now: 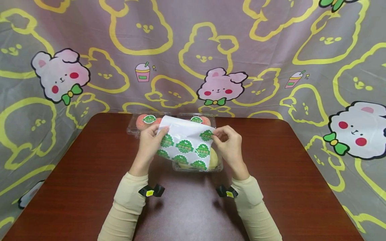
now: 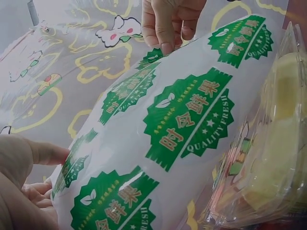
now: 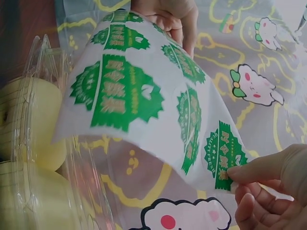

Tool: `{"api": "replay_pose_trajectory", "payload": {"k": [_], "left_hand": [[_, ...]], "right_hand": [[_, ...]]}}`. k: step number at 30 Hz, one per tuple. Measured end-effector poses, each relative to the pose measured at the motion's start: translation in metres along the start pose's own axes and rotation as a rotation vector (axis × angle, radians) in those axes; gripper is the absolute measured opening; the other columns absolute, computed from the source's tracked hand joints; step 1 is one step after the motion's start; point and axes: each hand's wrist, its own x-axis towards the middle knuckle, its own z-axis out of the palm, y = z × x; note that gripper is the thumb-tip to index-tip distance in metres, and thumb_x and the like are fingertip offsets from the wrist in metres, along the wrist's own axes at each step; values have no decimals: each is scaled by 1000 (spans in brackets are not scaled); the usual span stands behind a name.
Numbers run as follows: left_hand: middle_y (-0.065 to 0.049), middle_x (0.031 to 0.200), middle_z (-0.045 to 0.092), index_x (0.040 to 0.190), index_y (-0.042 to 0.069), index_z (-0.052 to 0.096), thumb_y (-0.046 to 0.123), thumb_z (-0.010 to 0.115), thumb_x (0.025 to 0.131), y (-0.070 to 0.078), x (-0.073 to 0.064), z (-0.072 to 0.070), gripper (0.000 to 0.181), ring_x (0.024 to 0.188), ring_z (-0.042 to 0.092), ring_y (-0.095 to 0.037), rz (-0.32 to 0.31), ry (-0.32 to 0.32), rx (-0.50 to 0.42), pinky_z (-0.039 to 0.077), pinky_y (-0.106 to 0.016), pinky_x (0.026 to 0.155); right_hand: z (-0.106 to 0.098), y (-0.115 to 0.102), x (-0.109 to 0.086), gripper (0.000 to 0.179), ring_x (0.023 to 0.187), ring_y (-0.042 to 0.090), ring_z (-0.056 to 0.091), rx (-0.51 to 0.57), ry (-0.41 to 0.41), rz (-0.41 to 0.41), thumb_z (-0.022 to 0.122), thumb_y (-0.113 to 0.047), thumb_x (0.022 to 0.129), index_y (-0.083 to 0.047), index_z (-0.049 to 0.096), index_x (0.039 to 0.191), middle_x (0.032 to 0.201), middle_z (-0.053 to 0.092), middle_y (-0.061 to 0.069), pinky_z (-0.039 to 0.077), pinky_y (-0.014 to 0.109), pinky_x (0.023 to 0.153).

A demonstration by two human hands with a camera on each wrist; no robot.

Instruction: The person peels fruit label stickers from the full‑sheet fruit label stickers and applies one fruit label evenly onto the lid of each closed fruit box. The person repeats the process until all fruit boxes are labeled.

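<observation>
**Sticker sheet held up over the fruit boxes**

Going left to right: the left hand (image 1: 148, 140) has its grip pinched on the left edge of a white sticker sheet (image 1: 184, 142), thumb up near the top corner. The right hand (image 1: 230, 144) pinches a green sticker (image 1: 206, 135) at the sheet's right edge, fingers curled in on it.

Counts from the head view: one sheet, about seven green round stickers showing on it, and three clear plastic boxes. Two sit at the far edge of the bench (image 1: 75, 187) with peach-coloured fruit (image 1: 141, 122) inside, each with a green sticker already on the lid. The third box (image 1: 217, 165) sits right under the sheet, holding yellow fruit (image 1: 213, 158).

The wrist views add what the head view can't: the stickers read "QUALITY FRESH", and the right wrist view shows the fingertip (image 3: 240, 171) right on the sticker's edge.

Room-wise, the near half of the bench and both sides are open; the bunny cloth (image 1: 60, 75) closes off the back.
</observation>
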Motion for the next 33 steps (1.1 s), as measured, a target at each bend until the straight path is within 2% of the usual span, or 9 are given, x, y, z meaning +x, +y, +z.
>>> {"api": "replay_pose_trajectory", "payload": {"k": [3, 10, 14, 20, 33], "left_hand": [[19, 58, 59, 112, -10, 63, 13, 62, 93, 1, 0, 0, 30, 50, 58, 3, -8, 13, -3, 50, -17, 48], [19, 57, 59, 113, -10, 63, 15, 62, 93, 4, 1, -1, 32, 49, 58, 3, -32, 36, -16, 49, -16, 48], [19, 57, 60, 114, -10, 62, 15, 61, 93, 4, 2, -2, 33, 49, 58, 3, -42, 39, -34, 50, -16, 48], [19, 58, 60, 115, -10, 62, 15, 61, 94, 2, 3, -4, 33, 49, 58, 2, -47, 42, -34, 49, -16, 47], [19, 58, 59, 118, -6, 63, 16, 61, 94, -4, 7, -8, 32, 48, 57, 1, -42, 89, 12, 49, -17, 46]], "right_hand": [[0, 2, 0, 10, 63, 1, 52, 6, -6, -39, 73, 8, 74, -1, 70, 75, 71, 65, 12, 50, 28, 58], [-2, 5, 2, 14, 63, 1, 51, 53, -29, -156, 72, 12, 73, -1, 70, 73, 71, 66, 11, 47, 19, 57], [-4, 6, 3, 14, 64, 0, 52, 89, -57, -210, 71, 14, 73, 0, 70, 73, 74, 67, 11, 48, 22, 56], [-7, 8, 3, 14, 71, -1, 55, 127, -104, -240, 71, 14, 74, -1, 70, 73, 76, 67, 12, 49, 18, 58], [-8, 8, 3, 17, 76, -2, 57, 191, -136, -278, 72, 16, 72, -1, 71, 72, 73, 68, 13, 50, 19, 60]]}}
